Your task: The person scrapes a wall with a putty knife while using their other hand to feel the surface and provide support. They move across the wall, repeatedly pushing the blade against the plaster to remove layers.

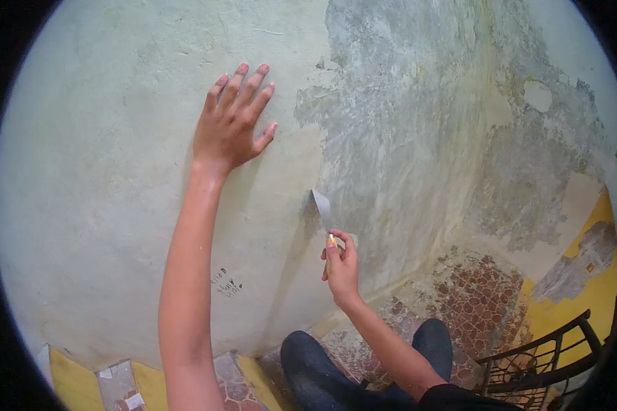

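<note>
Left forearm (188,294) is closest to the camera from where I'm driving, reaching up the pale wall (103,171) on the left side of the big gray patch (404,103). At the end of it I've got the left hand (227,133) wide, 5 fingers spread, nothing in it, up against the paint just left of that gray patch. My guess is it's there as a brace, so the body doesn't tip while the other side works.

Right hand (341,264) is closed on 1 putty knife (322,209), just by the lower left edge of the gray patch. Looks like I'm pinching it close to the blade, probably because that gives finer say over the angle than a grip way back would. Blade points up and a bit left, tip near the ragged paint border. Can't tell if it's actually touching the wall, though its shadow falls right beside it.

As for looks: thin silvery blade, flared toward the far end, catching some light. Only a bit of the handle peeks out, kinda yellowish, the rest is hidden by fingers. Gray patch itself is blotchy and streaky, with jagged edges where the pale coat stops. Some dark handwriting (227,283) sits lower left of it, and there's a dark metal rack (559,373) well below it to the right.
</note>
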`<state>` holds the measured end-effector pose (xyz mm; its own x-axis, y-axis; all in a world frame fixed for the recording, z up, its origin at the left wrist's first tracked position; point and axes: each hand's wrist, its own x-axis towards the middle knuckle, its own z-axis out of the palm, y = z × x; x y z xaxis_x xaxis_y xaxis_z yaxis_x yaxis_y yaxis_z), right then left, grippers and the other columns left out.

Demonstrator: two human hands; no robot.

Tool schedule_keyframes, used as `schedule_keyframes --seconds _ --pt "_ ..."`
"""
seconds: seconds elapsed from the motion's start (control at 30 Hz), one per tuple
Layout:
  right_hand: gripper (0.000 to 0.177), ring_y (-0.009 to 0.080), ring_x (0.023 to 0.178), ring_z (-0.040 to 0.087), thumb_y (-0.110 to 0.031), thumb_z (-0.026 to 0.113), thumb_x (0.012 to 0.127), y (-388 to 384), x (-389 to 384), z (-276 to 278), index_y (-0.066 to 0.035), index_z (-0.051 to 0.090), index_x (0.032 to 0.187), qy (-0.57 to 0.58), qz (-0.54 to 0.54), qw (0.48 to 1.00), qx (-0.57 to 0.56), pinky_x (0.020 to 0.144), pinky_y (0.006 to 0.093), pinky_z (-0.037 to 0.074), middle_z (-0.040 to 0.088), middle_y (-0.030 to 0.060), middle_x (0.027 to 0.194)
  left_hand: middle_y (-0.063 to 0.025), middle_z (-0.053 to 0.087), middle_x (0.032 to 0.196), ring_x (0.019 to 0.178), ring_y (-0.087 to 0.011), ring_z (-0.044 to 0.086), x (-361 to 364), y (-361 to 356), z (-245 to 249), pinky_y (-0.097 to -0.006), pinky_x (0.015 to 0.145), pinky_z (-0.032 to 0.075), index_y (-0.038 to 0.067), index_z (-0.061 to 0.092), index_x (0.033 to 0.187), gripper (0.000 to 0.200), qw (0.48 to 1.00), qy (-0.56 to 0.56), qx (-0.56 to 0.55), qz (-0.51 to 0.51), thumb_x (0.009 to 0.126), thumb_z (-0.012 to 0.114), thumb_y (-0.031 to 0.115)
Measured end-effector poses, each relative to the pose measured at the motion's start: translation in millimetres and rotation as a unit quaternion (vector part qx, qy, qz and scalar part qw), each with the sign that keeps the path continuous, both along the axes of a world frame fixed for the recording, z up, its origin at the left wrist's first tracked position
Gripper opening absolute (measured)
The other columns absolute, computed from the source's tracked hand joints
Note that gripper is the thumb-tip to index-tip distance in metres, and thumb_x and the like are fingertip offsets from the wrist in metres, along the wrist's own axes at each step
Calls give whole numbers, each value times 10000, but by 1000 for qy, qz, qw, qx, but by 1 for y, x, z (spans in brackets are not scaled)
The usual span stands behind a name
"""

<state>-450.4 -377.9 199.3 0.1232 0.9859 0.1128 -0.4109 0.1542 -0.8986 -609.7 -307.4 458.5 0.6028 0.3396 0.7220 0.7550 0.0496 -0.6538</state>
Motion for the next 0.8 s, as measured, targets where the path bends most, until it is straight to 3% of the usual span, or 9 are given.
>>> schedule_keyframes --seconds 0.1,0.17,0.3,0.33,0.57,0.8 --pt "290 45 551 465 -216 540 987 1 15 2 -123 514 1261 30 53 998 8 429 216 398 563 17 831 19 361 1521 1416 -198 301 -3 0 -2 -398 1184 212 217 520 1326 554 1000 8 5 13 825 630 427" --pt "295 52 544 462 -224 554 984 -5 31 -8 -117 517 1256 -18 43 999 -16 439 214 400 566 17 834 23 343 1536 1430 -194 281 -2 0 1 -392 1194 189 217 507 1346 566 999 16 -3 30 834 622 429" --pt "318 52 695 525 -229 573 977 -3 59 -25 -103 516 1262 -28 36 998 -47 475 211 421 576 18 852 17 335 1540 1434 -195 272 -1 -2 -4 -398 1198 179 213 489 1363 572 1000 -15 -14 14 844 608 422" --pt "317 53 764 555 -226 578 974 -1 65 -23 -97 515 1256 -56 22 998 -24 484 207 422 595 18 860 15 328 1543 1436 -195 267 -1 -3 -5 -401 1199 175 212 482 1369 578 1000 -11 -8 13 846 602 425" --pt "286 52 761 579 -166 645 935 20 101 6 -49 568 1184 -129 -65 986 87 514 206 436 634 18 891 13 294 1560 1443 -208 253 -2 1 -10 -415 1200 168 206 467 1375 579 1000 -14 7 14 852 572 433" --pt "225 56 753 580 -170 659 931 31 94 -10 -26 633 1102 -83 -13 991 100 512 222 460 626 10 868 4 302 1561 1443 -215 260 -1 -1 -9 -423 1193 175 190 468 1367 591 1000 1 4 26 835 593 414"
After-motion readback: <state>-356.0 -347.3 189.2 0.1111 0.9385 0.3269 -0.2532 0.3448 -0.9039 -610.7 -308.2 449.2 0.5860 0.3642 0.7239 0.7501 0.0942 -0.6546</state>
